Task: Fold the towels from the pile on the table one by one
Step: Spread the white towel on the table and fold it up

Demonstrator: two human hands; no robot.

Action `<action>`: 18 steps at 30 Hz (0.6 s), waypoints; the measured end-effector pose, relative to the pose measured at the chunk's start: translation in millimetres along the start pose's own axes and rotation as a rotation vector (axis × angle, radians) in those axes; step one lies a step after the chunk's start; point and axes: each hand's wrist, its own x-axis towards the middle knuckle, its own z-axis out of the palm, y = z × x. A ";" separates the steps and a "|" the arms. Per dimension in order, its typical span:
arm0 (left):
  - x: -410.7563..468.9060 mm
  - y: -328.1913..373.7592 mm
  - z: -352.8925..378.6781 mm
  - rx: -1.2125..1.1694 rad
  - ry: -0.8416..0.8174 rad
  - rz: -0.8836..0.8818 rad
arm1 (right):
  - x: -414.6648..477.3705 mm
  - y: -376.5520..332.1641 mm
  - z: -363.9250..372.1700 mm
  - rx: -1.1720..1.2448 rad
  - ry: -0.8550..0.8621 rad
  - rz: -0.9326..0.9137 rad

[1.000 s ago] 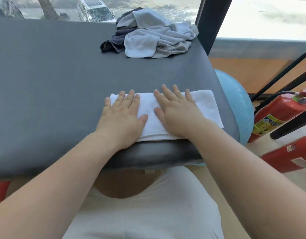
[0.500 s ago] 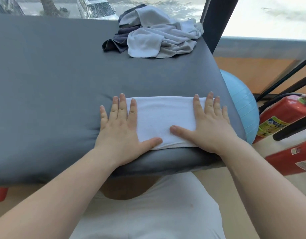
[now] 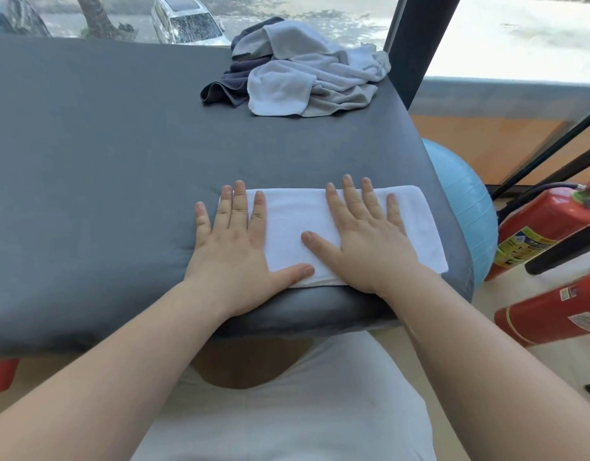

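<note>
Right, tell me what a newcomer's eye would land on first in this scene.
First, the left hand and right hand pressed flat on a white towel folded into a long strip at the near edge of the grey table, the left over its left end, the right near its middle. Next, the crumpled pile of grey and dark towels at the table's far right corner, and the red fire extinguishers on the floor to the right.

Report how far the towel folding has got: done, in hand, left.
Done: no finished towel shows set aside anywhere on the table. In hand: one white towel, already folded into a long strip at the near edge, with left hand and right hand pressed flat on it. Left: the crumpled pile at the far edge, light grey towels over a dark one, so most of the job remains.
</note>
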 end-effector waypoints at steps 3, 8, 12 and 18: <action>-0.9 0.4 -2.3 -0.026 -0.007 0.003 | -9.9 19.4 -1.5 -0.006 -0.006 0.089; -2.7 -0.8 -8.2 -0.045 -0.004 0.016 | -11.4 30.0 -7.7 0.007 -0.014 0.229; -8.3 -7.4 -15.5 -0.063 0.098 -0.074 | -9.2 -8.4 -19.3 -0.054 0.087 0.092; -6.1 -22.2 -20.5 -0.055 0.161 -0.219 | -7.8 -28.7 -4.3 -0.020 0.002 0.007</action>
